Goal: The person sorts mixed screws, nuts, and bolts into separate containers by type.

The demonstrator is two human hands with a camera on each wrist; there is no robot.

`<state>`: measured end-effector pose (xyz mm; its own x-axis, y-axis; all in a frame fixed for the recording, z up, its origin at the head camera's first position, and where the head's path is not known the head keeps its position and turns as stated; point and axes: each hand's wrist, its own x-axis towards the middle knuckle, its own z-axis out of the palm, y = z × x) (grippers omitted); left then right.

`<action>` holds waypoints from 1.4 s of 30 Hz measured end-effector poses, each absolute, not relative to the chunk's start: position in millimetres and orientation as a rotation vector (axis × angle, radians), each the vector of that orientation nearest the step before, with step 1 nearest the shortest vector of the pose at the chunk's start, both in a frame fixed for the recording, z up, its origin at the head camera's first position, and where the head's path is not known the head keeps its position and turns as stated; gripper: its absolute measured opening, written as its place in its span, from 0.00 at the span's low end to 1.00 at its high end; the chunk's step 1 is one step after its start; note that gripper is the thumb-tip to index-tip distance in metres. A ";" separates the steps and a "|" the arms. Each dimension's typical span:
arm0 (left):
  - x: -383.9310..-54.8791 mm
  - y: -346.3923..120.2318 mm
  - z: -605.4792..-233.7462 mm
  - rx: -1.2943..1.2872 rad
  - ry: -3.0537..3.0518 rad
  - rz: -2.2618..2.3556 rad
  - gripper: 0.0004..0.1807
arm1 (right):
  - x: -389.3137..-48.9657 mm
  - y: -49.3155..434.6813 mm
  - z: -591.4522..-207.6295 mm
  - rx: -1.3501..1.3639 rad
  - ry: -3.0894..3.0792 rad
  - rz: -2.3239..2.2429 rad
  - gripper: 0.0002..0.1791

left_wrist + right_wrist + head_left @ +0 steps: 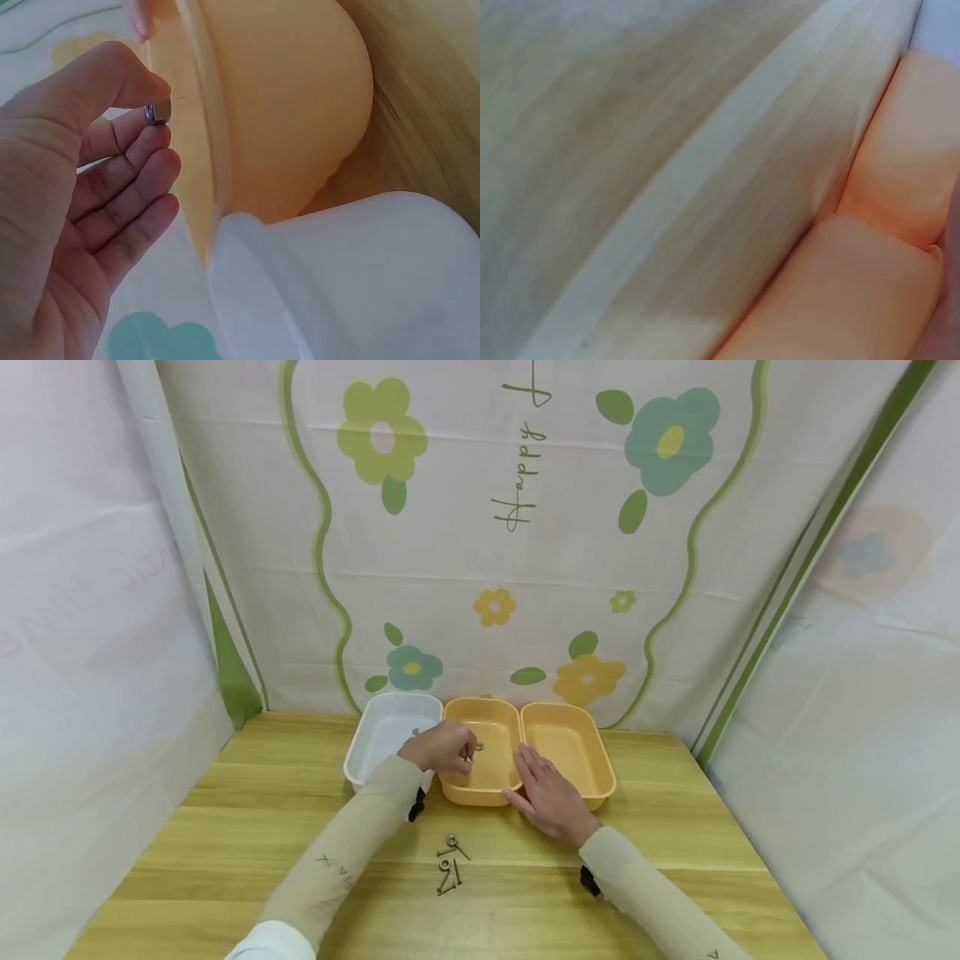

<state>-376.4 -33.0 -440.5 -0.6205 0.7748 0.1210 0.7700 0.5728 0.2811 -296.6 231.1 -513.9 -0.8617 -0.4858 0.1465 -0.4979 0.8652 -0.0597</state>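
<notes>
My left hand point(441, 747) is over the left side of the middle orange bin point(491, 797). In the left wrist view, its thumb and index finger pinch a small metal nut point(158, 112), the other fingers loosely bent. Another small nut point(479, 746) shows in that bin, just beyond the fingers. My right hand point(555, 797) lies with straight fingers across the front rims where the middle bin meets the right orange bin point(573, 752). The right wrist view catches mostly the bins' outer walls, with only a blurred edge of the hand.
A white bin point(386, 731) stands at the left of the row, a small metal piece point(416, 732) in it, partly behind the left hand. Several screws point(458, 872) and two nuts point(452, 841) lie on the wooden table point(525, 910) between the forearms. A flowered cloth point(450, 552) hangs behind.
</notes>
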 end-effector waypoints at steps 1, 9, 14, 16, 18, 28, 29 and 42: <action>-378.2 -32.6 -442.0 1.338 2.777 0.490 0.04 | -296.2 231.1 -513.6 0.771 -2.908 0.147 0.46; -389.1 -27.7 -455.2 1.225 2.819 0.499 0.02 | -296.1 231.0 -514.0 0.761 -2.902 0.134 0.45; -385.2 -28.6 -456.1 1.096 2.833 0.523 0.18 | -296.3 229.6 -514.3 0.768 -2.899 0.127 0.46; -381.3 -30.7 -453.4 1.072 2.838 0.516 0.22 | -296.3 229.0 -514.5 0.768 -2.903 0.125 0.46; -376.6 -33.2 -448.8 1.084 2.847 0.482 0.22 | -296.3 228.7 -514.5 0.763 -2.911 0.123 0.46; -352.5 -46.1 -427.5 1.179 2.855 0.353 0.23 | -296.6 229.4 -514.9 0.757 -2.894 0.121 0.45; -349.5 -47.4 -425.8 1.190 2.855 0.337 0.23 | -296.5 229.4 -514.7 0.758 -2.899 0.121 0.45; -312.9 -62.7 -418.2 1.398 2.826 0.208 0.20 | -295.7 230.2 -515.1 0.772 -2.876 0.114 0.45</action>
